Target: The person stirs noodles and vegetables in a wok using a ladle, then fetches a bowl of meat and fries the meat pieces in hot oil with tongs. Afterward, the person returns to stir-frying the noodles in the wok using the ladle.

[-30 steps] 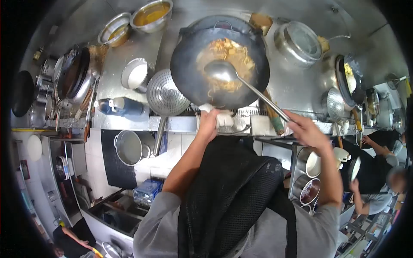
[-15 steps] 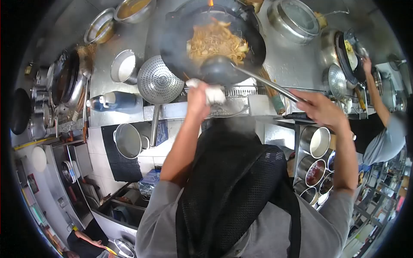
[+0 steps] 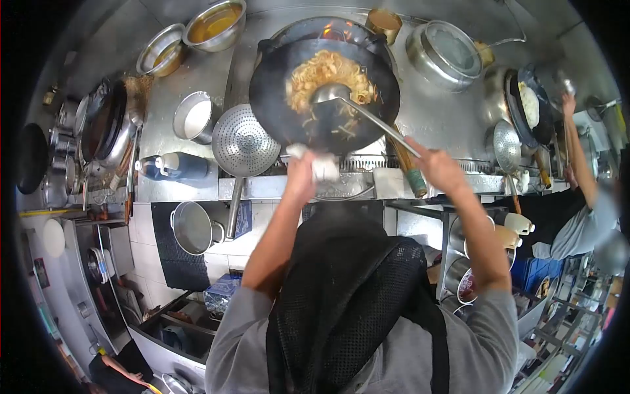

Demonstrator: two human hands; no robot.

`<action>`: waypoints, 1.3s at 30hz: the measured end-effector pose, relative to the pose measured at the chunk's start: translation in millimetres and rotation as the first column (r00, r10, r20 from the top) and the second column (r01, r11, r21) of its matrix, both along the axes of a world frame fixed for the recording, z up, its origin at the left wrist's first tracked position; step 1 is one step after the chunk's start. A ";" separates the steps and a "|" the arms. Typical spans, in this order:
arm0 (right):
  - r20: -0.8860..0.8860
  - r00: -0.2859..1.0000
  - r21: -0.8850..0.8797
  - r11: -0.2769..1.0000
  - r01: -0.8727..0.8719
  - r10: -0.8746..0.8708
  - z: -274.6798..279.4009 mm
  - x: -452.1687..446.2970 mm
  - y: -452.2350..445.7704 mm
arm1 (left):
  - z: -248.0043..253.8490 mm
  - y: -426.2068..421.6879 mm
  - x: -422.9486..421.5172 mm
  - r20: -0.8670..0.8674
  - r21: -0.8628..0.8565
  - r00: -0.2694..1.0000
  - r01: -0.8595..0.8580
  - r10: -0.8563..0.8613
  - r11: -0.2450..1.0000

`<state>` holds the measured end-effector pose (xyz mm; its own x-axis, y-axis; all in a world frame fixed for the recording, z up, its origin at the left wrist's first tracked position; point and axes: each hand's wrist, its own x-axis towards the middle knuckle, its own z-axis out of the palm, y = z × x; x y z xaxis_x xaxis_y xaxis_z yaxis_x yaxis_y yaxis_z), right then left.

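A black wok sits over the stove with flames behind its far rim. Browned stir-fried food, apparently noodles or strips, lies mostly in the wok's far half, with loose bits nearer me. My left hand is closed around a folded white cloth at the wok's near edge; the cloth hides the rim there. My right hand grips the long handle of a metal ladle, whose bowl is down in the food.
Left of the wok rests a perforated strainer, handle toward me. Beyond it stand a pot of white contents and bowls of amber liquid. A lidded pot stands at right. Farther right, another person's arm reaches over a second wok.
The ladle bowl has moved away from the wok's near side into the food. My right hand has shifted left. The wok's near inner side now shows more, with scattered bits on it.
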<state>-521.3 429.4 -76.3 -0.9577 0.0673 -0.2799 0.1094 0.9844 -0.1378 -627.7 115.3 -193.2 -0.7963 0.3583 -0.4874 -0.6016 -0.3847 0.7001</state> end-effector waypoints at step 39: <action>-0.065 0.997 -0.244 0.969 0.035 -0.052 -10.1 -19.9 -41.4 | -63.3 10.1 -31.6 -0.043 0.059 0.997 -0.059 0.062 0.997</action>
